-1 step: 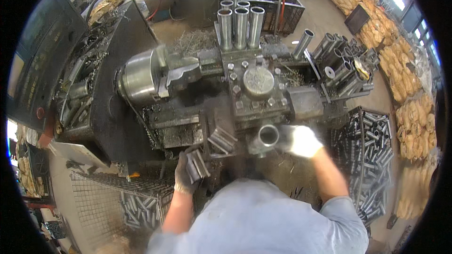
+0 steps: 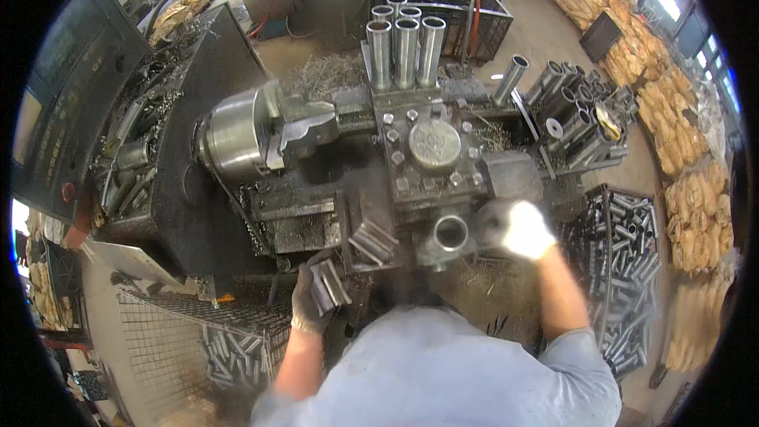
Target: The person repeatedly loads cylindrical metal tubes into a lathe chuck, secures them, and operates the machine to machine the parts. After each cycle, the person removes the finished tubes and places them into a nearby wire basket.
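Note:
My left hand [image 2: 303,297], in a dark glove, is closed on a grooved metal piece [image 2: 329,286], held tilted beside the lathe carriage. A similar grooved metal piece [image 2: 373,242] lies in a dark holder just beyond it. A short steel tube [image 2: 451,232] stands near the front of the lathe, its open end up. To its right is my gloved right hand [image 2: 515,228]; glare and blur hide its fingers, so I cannot tell if they hold anything. Past both hands sits the square tool post [image 2: 435,144], with the lathe chuck [image 2: 239,128] on the left.
Several upright steel tubes [image 2: 405,54] stand behind the tool post. More tubes [image 2: 575,115] lean in a rack at right. A crate of short tubes [image 2: 624,277] is by my right arm, and a wire basket [image 2: 162,332] by my left. Metal shavings lie around the machine.
My right hand has shifted a little to the right, away from the standing tube. My left hand keeps its hold on the grooved metal piece.

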The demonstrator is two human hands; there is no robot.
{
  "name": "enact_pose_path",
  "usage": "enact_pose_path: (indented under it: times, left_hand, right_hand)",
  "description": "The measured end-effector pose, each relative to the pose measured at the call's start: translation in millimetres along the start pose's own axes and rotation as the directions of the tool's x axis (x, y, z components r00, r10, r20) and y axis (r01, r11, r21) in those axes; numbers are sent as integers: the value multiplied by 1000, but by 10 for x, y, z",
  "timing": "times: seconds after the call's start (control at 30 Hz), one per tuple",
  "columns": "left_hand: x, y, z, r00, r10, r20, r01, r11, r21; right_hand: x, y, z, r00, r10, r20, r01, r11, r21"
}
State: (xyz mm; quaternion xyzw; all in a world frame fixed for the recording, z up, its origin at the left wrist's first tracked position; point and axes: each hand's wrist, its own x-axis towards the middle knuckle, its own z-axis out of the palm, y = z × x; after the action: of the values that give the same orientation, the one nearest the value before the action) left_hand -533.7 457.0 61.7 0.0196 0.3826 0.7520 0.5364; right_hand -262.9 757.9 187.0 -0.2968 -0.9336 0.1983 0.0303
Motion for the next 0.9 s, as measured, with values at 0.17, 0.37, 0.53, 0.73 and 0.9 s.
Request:
enact_pose_path:
  times: [0.17, 0.37, 0.53, 0.73, 0.9]
  left_hand:
    - [-30, -49, 53, 994, 93, -66, -90, 995, 41]
    - [-87, -17, 177, 972, 225, -67, -217, 970, 108]
    - [-84, 518, 337, 964, 243, 111, -259, 952, 165]
    - [432, 1155, 996, 630, 700, 336, -687, 300, 662]
    - [259, 983, 730, 719, 667, 198, -511, 312, 801]
  right_hand:
    - [1600, 458, -870, 845, -112, -523, 140, 990, 13]
    - [3408, 871, -763, 857, 43, -513, -43, 999, 11]
    - [2650, 54, -1080, 863, -117, -491, -28, 960, -278]
    - [1350, -1808, -1341, 521, -743, -420, 555, 668, -495]
    - [770, -2011, 194, 747, -503, -434, 590, 803, 84]
